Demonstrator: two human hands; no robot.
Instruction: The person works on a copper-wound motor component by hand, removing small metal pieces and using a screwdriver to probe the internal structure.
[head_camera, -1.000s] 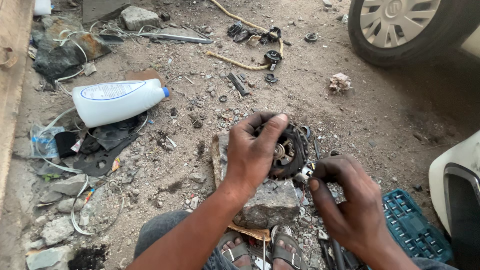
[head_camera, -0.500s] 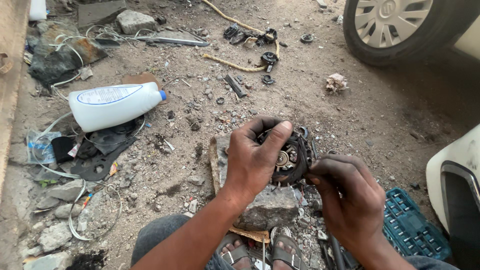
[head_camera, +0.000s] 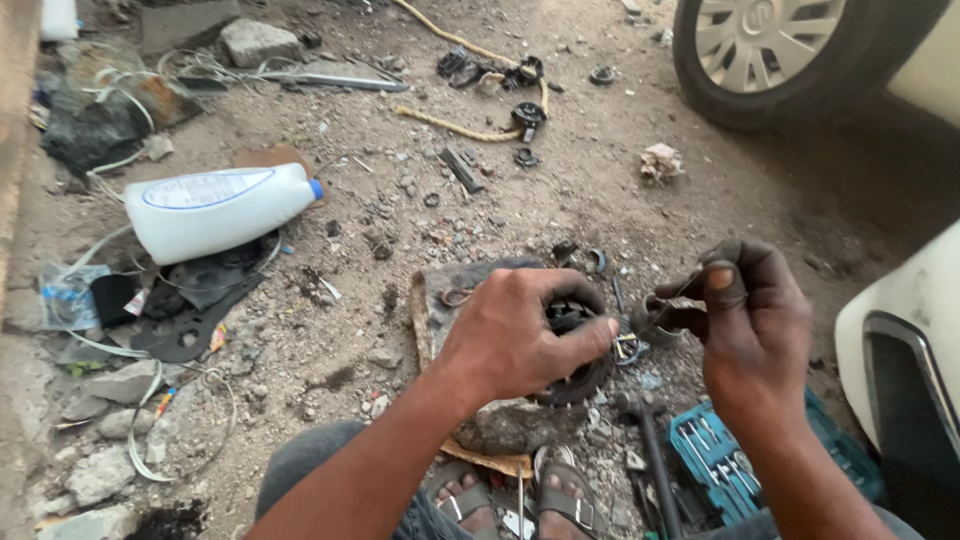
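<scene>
Gravelly dirt ground beneath, my left hand clamps the greasy black round metal part firmly on the stone while my right hand pinches a small ring.

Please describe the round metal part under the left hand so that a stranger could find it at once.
Start at the car wheel, then come down to the stone block before the sandalled feet. On it sits the dark, greasy round part, gripped by the left hand; unlike the loose small rings nearby, it is large.
</scene>
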